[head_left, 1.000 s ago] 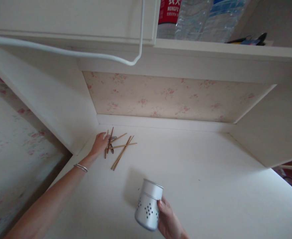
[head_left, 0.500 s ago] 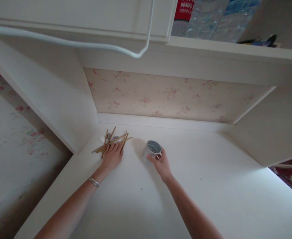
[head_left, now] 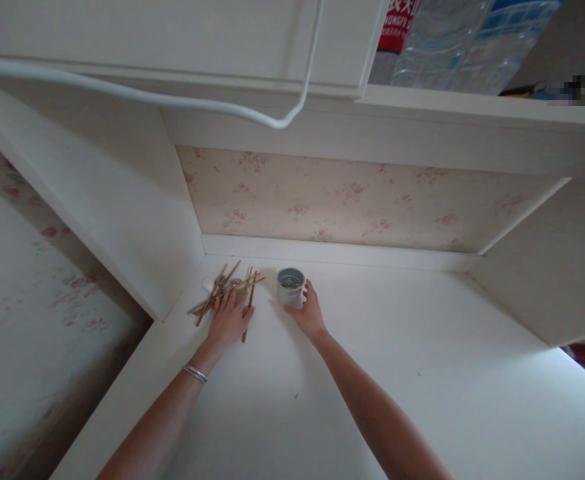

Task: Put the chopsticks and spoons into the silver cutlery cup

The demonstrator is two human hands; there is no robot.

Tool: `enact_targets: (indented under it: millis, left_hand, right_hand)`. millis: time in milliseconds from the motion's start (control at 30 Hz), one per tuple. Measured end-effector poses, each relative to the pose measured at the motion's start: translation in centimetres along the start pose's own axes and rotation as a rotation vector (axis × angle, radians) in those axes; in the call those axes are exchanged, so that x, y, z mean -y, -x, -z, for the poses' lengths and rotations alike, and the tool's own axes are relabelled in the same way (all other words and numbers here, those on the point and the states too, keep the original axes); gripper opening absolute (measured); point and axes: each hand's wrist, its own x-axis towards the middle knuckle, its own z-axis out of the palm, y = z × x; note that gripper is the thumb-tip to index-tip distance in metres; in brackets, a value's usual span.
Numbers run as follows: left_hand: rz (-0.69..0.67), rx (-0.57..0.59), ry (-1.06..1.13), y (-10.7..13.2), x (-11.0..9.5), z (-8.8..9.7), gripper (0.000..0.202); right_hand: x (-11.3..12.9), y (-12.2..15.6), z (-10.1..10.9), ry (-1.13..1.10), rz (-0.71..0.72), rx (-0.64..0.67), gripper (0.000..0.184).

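Note:
A loose heap of chopsticks [head_left: 216, 293] lies on the white tabletop at the left. Among them are spoons, one with a shiny round bowl [head_left: 234, 284] and one white piece [head_left: 207, 285] at the heap's left. My left hand [head_left: 228, 319] rests palm down over the near side of the heap, fingers spread; one chopstick [head_left: 250, 295] runs beside its thumb. To the right stands a short grey utensil holder [head_left: 290, 287], its open mouth up, small holes showing in its floor. My right hand [head_left: 308, 315] grips it from the right and near side.
White side panels [head_left: 122, 200] and a floral back wall [head_left: 317, 200] enclose the tabletop [head_left: 352, 373]. A pale cable [head_left: 197, 103] hangs across the cupboard front. Water bottles [head_left: 442, 47] stand on the shelf above right. A tiny dark speck [head_left: 296, 396] lies near the middle.
My right hand has brought the utensil holder left and farther back, turning it more upright. Under my left hand the chopsticks have shifted, one now pointing toward me. The view has moved slightly.

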Motion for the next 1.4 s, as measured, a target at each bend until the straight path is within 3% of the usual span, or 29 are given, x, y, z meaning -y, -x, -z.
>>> enact_targets:
  millis: [100,233,367,533,667,867,1400]
  left_hand:
    - [-0.061,-0.084,0.125,1.1,-1.4,0.3,0.044]
    - [-0.137,-0.114,0.424,4.4,-5.6,0.7,0.033]
    - [-0.148,0.01,0.719,7.3,-10.8,0.6,0.026]
    - [-0.038,0.291,1.011,7.7,-14.5,-0.8,0.028]
    - [-0.025,0.355,1.006,7.4,-15.1,-1.6,0.028]
    - [-0.042,0.398,1.008,8.1,-14.7,-1.2,0.029]
    - [-0.055,0.393,0.984,8.2,-14.7,-1.1,0.028]
  right_hand:
    - [-0.8,3.7,1.5,-0.036,-0.078,-0.038,0.085]
    - [-1.9,10.6,4.7,-0.082,-0.108,0.08,0.045]
    - [-2.0,15.9,7.5,-0.037,-0.12,0.066,0.025]
    - [-1.1,17.4,8.5,0.009,-0.139,0.06,0.031]
    - [-1.1,17.0,8.2,0.039,-0.102,0.111,0.031]
    - [-1.5,16.9,8.0,0.101,-0.021,0.191,0.024]
    - [-1.2,17.0,8.0,0.195,-0.004,0.254,0.017]
